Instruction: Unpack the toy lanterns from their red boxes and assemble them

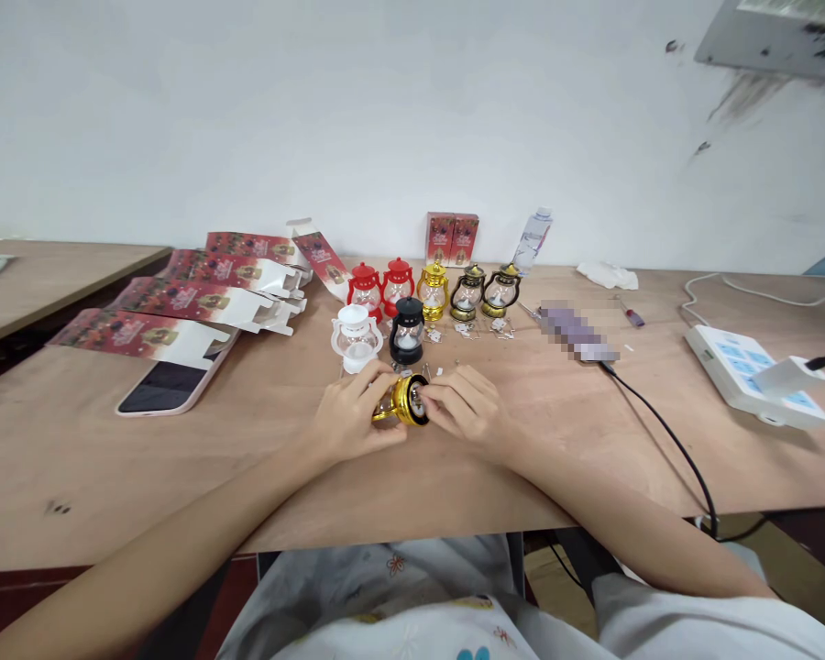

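A gold miniature lantern point(402, 401) lies on its side just above the table, its round base turned to the right. My left hand point(354, 410) is closed around its body. The fingers of my right hand point(466, 406) are pinched together at the open underside of the base; whatever they hold there is too small to make out. Just beyond my hands stand a white lantern point(357, 339) and a black lantern point(407, 332). Behind these are two red lanterns point(364, 290), a gold lantern point(433, 291) and two dark bronze-gold lanterns point(467, 293).
Red flattened boxes point(179, 300) overlap a phone point(165, 385) at left. Two upright boxes point(452, 240) and a water bottle point(533, 240) stand by the wall. Small loose parts point(499, 327) lie before the lanterns. At right are a blurred purple object point(577, 332) with a cable and a power strip point(756, 376).
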Demonstrator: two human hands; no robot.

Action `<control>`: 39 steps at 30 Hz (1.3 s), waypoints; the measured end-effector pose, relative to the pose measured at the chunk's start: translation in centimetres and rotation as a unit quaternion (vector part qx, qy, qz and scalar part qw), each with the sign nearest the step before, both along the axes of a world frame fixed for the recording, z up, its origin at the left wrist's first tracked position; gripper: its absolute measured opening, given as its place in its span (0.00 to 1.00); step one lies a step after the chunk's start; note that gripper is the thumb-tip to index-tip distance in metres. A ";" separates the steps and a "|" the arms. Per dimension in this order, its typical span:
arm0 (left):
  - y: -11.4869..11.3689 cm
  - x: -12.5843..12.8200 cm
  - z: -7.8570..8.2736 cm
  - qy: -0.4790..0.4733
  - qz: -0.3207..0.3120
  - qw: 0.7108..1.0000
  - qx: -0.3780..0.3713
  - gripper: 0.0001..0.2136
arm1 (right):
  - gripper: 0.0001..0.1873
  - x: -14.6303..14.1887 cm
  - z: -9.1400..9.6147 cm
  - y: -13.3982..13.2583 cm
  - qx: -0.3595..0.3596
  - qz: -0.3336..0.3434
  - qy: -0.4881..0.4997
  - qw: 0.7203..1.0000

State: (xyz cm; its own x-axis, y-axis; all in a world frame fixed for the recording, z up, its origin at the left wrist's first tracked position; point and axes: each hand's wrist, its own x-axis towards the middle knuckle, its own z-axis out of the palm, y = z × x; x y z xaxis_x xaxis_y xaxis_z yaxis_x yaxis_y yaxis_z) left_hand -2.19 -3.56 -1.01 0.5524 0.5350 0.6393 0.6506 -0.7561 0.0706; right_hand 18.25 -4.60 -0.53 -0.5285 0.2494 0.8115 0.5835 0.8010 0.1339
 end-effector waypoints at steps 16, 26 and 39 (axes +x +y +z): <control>-0.7 0.2 0.5 0.018 0.005 1.000 0.021 0.13 | 0.05 0.2 -0.1 0.0 0.006 0.022 0.004 1.000; -0.6 0.2 0.6 0.029 0.016 0.999 0.013 0.13 | 0.06 -0.1 0.5 -0.2 0.041 0.004 -0.001 0.999; -0.3 0.1 0.6 0.024 0.003 0.999 0.022 0.13 | 0.04 0.1 0.5 -0.1 -0.035 0.042 0.031 0.998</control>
